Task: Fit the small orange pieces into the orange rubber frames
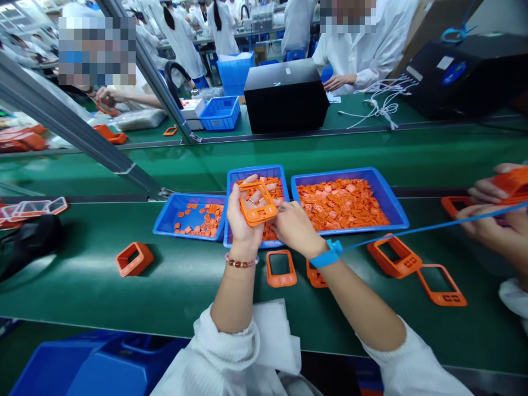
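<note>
Starting at your far left, a pile of orange frames (pixel 33 208) sits at the edge of the green conveyor belt (pixel 70 286), with a boxy orange case (pixel 134 258) alone nearer you. Next, a blue tray (pixel 165 220) holds a thin scatter of small orange pieces (pixel 198 217) and butts against a second blue tray (pixel 256 173). Above that second tray, your left hand (pixel 243 212) is closed around a flat orange frame (pixel 258 204), with a ring (pixel 251 202) on one finger and a beaded bracelet (pixel 241 262) at the wrist. Your right hand (pixel 297 228) reaches in, its fingers (pixel 277 214) at the frame's edge; you cannot tell whether they grip. Two loose frames (pixel 281 268) lie just below. Farther right, a third blue tray (pixel 373 175) is heaped with orange pieces (pixel 342 203). The cord (pixel 412 231) from your blue wrist strap (pixel 325 254) crosses above two more frames (pixel 441 286) toward a co-worker's hands (pixel 490 214); it could snag there, jerking your wrist and tipping the heaped tray.
</note>
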A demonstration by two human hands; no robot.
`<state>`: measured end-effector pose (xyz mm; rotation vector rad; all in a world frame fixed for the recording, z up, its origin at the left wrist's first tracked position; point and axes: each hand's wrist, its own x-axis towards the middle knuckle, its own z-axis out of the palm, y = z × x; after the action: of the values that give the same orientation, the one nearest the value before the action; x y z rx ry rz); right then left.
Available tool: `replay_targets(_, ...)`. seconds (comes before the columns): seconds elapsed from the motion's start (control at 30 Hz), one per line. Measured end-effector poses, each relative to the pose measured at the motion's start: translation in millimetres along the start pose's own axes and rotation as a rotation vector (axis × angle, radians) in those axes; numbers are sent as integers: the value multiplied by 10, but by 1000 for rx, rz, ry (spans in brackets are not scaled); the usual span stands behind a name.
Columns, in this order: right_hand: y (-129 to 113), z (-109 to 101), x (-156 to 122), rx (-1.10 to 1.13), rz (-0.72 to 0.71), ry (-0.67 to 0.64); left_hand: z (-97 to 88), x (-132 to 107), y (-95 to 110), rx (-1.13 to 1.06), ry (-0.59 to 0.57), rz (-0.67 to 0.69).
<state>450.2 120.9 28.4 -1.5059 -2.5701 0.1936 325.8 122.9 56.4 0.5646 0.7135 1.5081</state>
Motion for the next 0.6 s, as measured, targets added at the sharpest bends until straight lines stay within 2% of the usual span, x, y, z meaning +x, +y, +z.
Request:
replay_targets(0.2,-110,240,194,-38,-48,13,4,-5,-11,-10,-21,-11)
replay_targets(0.6,-103,280,257,-14,-43,0,-11,17,4,-24,-4,-4)
